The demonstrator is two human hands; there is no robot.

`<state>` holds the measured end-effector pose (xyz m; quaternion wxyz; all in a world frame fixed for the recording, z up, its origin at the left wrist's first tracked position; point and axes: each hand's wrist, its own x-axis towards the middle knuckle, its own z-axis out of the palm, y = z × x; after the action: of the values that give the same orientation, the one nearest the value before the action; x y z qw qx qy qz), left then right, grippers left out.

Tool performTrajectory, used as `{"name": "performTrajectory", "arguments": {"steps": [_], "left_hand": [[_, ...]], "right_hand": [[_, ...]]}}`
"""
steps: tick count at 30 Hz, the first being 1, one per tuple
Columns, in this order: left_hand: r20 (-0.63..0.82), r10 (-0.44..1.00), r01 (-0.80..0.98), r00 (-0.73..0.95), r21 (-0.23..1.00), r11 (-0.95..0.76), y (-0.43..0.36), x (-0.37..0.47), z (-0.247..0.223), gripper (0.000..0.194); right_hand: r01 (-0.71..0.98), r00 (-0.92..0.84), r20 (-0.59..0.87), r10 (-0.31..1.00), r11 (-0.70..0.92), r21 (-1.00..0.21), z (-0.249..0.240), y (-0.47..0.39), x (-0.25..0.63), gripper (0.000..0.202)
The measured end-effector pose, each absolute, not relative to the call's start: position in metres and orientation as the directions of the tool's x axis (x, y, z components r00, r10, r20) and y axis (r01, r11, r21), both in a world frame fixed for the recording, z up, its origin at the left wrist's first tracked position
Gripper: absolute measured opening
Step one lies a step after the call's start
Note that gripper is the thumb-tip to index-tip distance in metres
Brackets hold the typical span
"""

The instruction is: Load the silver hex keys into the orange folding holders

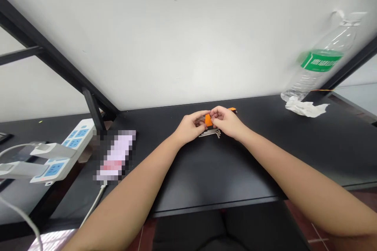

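Between my two hands is an orange hex key holder (209, 120), with thin metal keys showing at its left side. My left hand (191, 127) is closed around the left end of the holder and keys. From the right, my right hand (225, 120) pinches the holder's other side, its fingertips close to the left ones. Just below the hands, several loose L-shaped hex keys (210, 133) lie on the black table. Behind my right hand, a second orange piece (232, 110) partly shows.
A pixelated phone (118, 155) with a cable lies to the left. Beyond it sits a white power strip (66, 149) with plugs. At the back right, a clear bottle (322, 60) with a green label stands near crumpled tissue (306, 108). A white wall rises behind the table (224, 176).
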<state>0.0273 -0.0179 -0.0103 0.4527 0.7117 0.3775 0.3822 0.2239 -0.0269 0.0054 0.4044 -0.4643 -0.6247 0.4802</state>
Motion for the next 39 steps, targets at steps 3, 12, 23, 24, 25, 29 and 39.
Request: {"name": "performTrajectory", "arguments": {"steps": [3,12,23,24,25,29,39], "left_hand": [[0.206,0.890,0.262,0.406,0.907,-0.330,-0.019,0.028,-0.008,0.053],[0.216,0.912,0.289,0.348,0.901,-0.324,-0.021,0.034,-0.006,0.051],[0.224,0.923,0.100,0.312,0.959,-0.266,-0.015,0.034,-0.011,0.050],[0.224,0.924,0.095,0.310,0.960,-0.265,-0.015,0.034,-0.011,0.051],[0.225,0.924,0.091,0.308,0.960,-0.264,-0.015,0.034,-0.011,0.050],[0.246,0.915,0.120,0.320,0.947,-0.297,-0.016,0.034,-0.010,0.047],[0.267,0.927,0.181,0.263,0.930,-0.319,-0.015,0.032,-0.005,0.047]], "right_hand": [[0.126,-0.219,0.006,0.976,0.035,-0.991,0.005,-0.026,0.221,0.022],[0.086,-0.205,-0.038,0.978,-0.020,-0.996,0.001,-0.023,0.223,0.026],[0.198,-0.166,0.088,0.982,0.121,-0.973,-0.005,-0.023,0.220,0.027],[0.210,-0.157,0.127,0.979,0.159,-0.965,-0.006,-0.023,0.220,0.027],[0.226,-0.150,0.163,0.975,0.194,-0.955,-0.006,-0.024,0.219,0.028],[0.322,-0.108,0.213,0.971,0.237,-0.917,-0.003,-0.027,0.215,0.024],[0.504,-0.035,0.245,0.969,0.229,-0.833,0.000,-0.016,0.224,0.024]]}}
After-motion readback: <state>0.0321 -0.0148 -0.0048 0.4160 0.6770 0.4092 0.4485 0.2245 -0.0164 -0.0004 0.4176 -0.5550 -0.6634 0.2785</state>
